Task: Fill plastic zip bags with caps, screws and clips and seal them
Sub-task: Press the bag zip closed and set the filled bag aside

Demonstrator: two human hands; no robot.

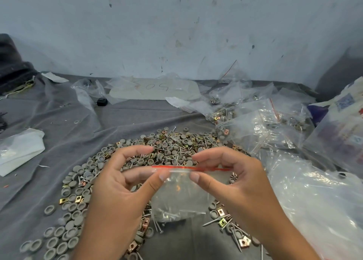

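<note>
Left hand (125,183) and right hand (233,181) each pinch the red-striped top edge of one zip bag (180,193), thumb + fingers, held above the grey cloth (64,122) near its front edge. Bag holds screws and clips at bottom. Loose caps (68,238) and screws ring it. Filled bags (255,130) lie toward right edge.

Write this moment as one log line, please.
step: sealing | left hand + right hand: pinching zip bag top | contents: screws, clips
</note>
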